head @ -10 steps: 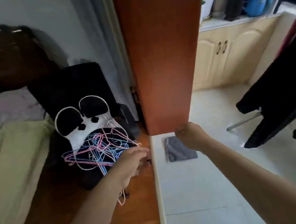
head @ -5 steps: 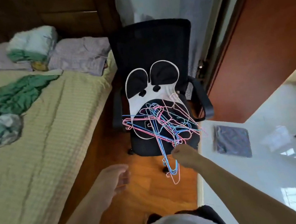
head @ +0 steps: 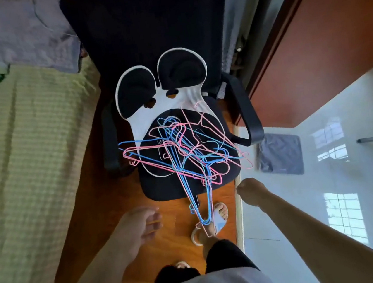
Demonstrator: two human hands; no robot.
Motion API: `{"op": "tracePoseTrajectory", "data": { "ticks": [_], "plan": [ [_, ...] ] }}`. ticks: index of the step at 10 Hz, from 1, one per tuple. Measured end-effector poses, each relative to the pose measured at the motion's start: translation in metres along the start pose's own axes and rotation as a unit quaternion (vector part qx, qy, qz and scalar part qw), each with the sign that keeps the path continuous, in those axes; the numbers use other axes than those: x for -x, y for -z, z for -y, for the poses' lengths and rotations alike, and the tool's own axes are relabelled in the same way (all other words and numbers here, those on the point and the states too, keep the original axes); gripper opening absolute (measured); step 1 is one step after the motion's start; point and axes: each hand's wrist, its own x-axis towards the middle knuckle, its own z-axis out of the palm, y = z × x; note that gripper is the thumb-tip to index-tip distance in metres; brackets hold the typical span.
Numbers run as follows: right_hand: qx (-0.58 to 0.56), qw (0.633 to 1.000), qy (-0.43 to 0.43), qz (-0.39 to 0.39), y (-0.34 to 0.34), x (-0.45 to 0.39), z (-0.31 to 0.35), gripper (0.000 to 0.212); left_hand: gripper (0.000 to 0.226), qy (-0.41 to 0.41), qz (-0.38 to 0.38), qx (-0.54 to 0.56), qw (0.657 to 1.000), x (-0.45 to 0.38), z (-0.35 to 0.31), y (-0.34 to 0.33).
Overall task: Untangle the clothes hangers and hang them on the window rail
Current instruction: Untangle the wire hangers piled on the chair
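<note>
A tangle of thin pink and blue wire clothes hangers (head: 183, 152) lies on the seat of a black office chair (head: 246, 114), on a panda-shaped cushion (head: 137, 93). A few hangers dangle off the seat's front edge toward the floor. My left hand (head: 140, 228) hovers low in front of the chair with fingers relaxed, holding nothing. To the right of the dangling hangers is my right hand (head: 251, 192), apart from them, fingers loosely curled and empty. No window rail is in view.
A bed with a yellow-green cover (head: 26, 138) runs along the left, close to the chair. A red-brown door (head: 333, 39) stands at the right. A grey mat (head: 282, 154) lies on white tiles. My sandalled foot (head: 220, 214) is under the hangers.
The view has swung down and closer to the chair. My right hand has come off the hangers and moved right. My left hand has stayed low in front of the chair.
</note>
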Motion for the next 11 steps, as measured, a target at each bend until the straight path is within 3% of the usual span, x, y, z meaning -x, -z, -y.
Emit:
{"op": "tracePoseTrajectory", "data": {
  "ticks": [1, 2, 3, 5, 7, 9, 10, 11],
  "plan": [
    [0.022, 1.0, 0.007, 0.01, 0.007, -0.042, 0.014, 0.032, 0.021, 0.005, -0.007, -0.008, 1.0, -0.04, -0.029, -0.02],
    [0.035, 0.999, 0.016, -0.028, 0.006, -0.09, 0.018, 0.03, 0.023, 0.016, -0.015, -0.01, 1.0, -0.087, -0.042, -0.04],
    [0.041, 0.992, 0.017, -0.12, 0.001, -0.131, 0.006, 0.048, 0.022, 0.037, -0.011, -0.017, 0.999, -0.131, -0.05, -0.058],
    [0.104, 0.982, 0.008, -0.16, -0.019, -0.194, -0.027, 0.092, 0.02, 0.055, -0.019, -0.067, 0.996, -0.198, -0.056, -0.068],
    [0.062, 0.981, 0.026, -0.181, -0.018, -0.206, -0.022, 0.093, 0.018, 0.053, -0.012, -0.095, 0.994, -0.202, -0.064, -0.056],
    [0.094, 0.981, 0.027, -0.167, -0.001, -0.18, -0.01, 0.057, 0.02, 0.054, -0.011, -0.099, 0.994, -0.195, -0.06, -0.04],
    [0.052, 0.982, 0.047, -0.175, 0.003, -0.172, -0.013, 0.048, 0.021, 0.047, 0.002, -0.106, 0.993, -0.192, -0.055, -0.037],
    [0.022, 0.98, 0.05, -0.194, 0.007, -0.166, -0.016, 0.053, 0.021, 0.053, 0.007, -0.099, 0.994, -0.191, -0.052, -0.036]
  ]
}}
